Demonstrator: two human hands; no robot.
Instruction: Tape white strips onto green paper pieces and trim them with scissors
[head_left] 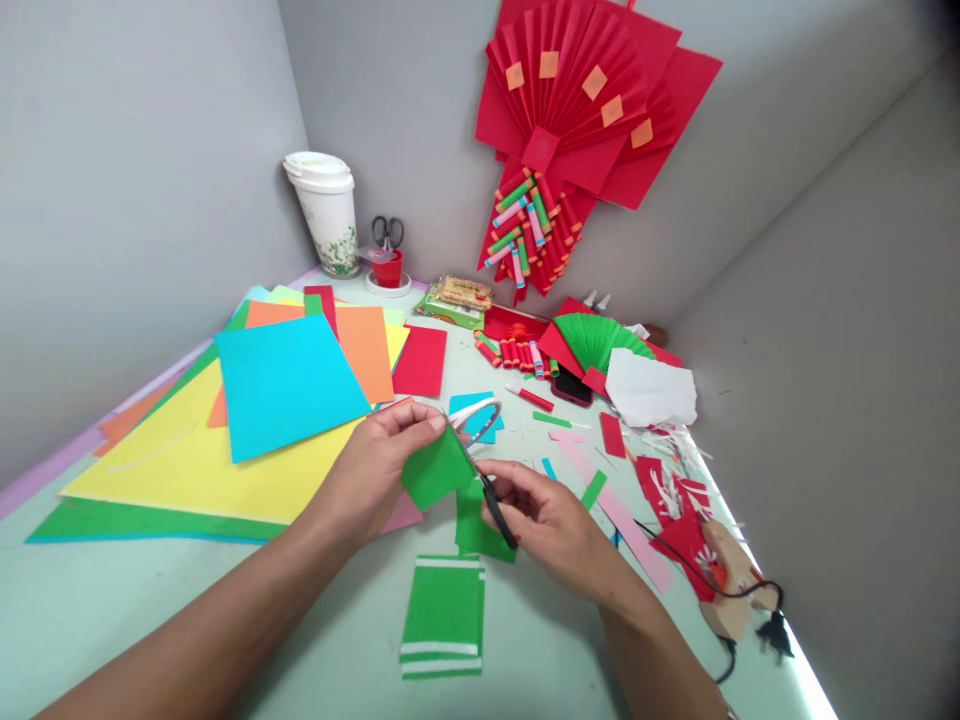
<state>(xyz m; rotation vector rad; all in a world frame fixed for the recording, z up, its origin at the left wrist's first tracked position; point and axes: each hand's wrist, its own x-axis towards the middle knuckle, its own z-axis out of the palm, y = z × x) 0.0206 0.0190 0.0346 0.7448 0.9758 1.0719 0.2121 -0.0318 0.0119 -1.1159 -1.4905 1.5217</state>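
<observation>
My left hand [390,455] pinches a green paper piece [436,470] by its upper left edge, above the table. My right hand [534,500] grips black-handled scissors [498,512], whose blades lie along the right edge of that piece. Below the scissors lies another green paper piece [480,525], partly covered. Nearer to me is a small stack of green paper pieces [442,605] with white strips along the top and bottom edges. Behind the hands a roll of white tape [484,420] stands near small blue paper pieces [495,432].
Coloured paper sheets [172,440] fill the left side, topped by a blue sheet [292,375]. A lidded cup [330,220] stands at the back. Paper scraps [630,520] and a corded glue gun [731,580] lie right. A red fan decoration [562,120] hangs on the wall.
</observation>
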